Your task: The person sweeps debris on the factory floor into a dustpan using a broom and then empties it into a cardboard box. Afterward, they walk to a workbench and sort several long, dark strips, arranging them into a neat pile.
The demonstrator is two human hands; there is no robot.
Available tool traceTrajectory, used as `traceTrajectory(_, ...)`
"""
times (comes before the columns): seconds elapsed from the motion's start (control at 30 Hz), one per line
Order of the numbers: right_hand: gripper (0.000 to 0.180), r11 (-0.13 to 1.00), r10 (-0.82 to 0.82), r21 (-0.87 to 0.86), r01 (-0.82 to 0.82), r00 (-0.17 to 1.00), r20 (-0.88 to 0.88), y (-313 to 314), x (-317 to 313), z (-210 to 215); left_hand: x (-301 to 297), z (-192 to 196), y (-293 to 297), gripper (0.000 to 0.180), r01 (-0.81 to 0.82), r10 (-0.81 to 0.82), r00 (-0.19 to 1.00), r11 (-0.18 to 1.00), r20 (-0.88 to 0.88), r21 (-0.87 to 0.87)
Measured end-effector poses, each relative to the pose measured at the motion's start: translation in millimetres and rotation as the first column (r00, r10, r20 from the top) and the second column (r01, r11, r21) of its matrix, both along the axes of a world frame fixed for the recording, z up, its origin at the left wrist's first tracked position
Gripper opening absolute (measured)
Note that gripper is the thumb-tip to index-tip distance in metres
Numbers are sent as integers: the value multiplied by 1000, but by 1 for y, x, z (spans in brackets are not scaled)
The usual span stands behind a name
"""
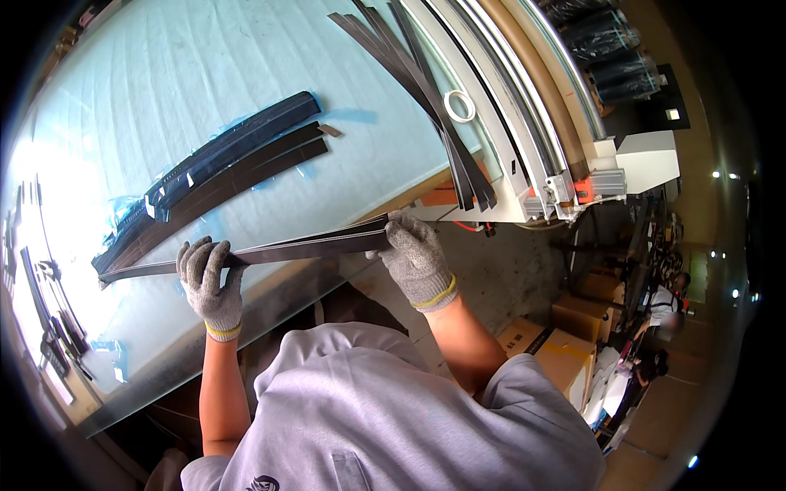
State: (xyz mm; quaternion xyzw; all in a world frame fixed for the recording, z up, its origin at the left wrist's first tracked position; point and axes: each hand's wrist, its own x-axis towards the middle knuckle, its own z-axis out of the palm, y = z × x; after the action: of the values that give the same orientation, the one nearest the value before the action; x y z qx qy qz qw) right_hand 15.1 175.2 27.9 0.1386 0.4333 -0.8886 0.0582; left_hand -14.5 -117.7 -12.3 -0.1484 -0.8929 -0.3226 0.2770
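Observation:
A long dark strip (pixel 303 248) with a pale line along its edge stretches between my two gloved hands, above the near edge of a glass-topped table. My right hand (pixel 412 250), in a grey knit glove with a yellow cuff, is closed on the strip's right end. Further along, my left hand (pixel 209 278), gloved alike, has its fingers wrapped round the strip. Its left end reaches the tabletop, by a stack of brown-black strips (pixel 221 192). Behind that stack lies a bundle of dark strips (pixel 237 146) in blue wrap.
More dark strips (pixel 417 90) lie fanned at the far right of the table (pixel 164 74), beside a white tape roll (pixel 459 106). A machine with long rails (pixel 524 90) borders them. Cardboard boxes (pixel 544 352) stand at right. People (pixel 661 307) are further off. Thin dark parts (pixel 53 303) lie at far left.

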Motion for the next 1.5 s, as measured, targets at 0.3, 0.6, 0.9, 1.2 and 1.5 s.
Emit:
traceTrajectory(0.3, 44, 416, -72, 880, 227, 973, -217, -4, -12, 7, -3, -11, 0, 46, 1, 6, 998, 994, 59, -111)
traceTrajectory(0.6, 21, 63, 418, 946, 317, 853, -313, 3, -21, 12, -12, -32, 1, 45, 32, -3, 990, 978, 138, -205)
traceTrajectory(0.9, 33, 666, 375, 659, -350, 921, 110, -3, -21, -9, -14, -52, -5, 45, 83, -22, 969, 967, 245, -243)
traceTrajectory(1.2, 22, 869, 235, 357, -343, 921, 312, 11, -24, -22, 52, -68, -20, 49, -316, -233, 567, 824, 790, 470)
traceTrajectory(1.5, 21, 653, 402, 412, -635, 752, 522, 103, 28, -78, 35, -82, -46, 48, -500, -261, 835, 7, 484, 866)
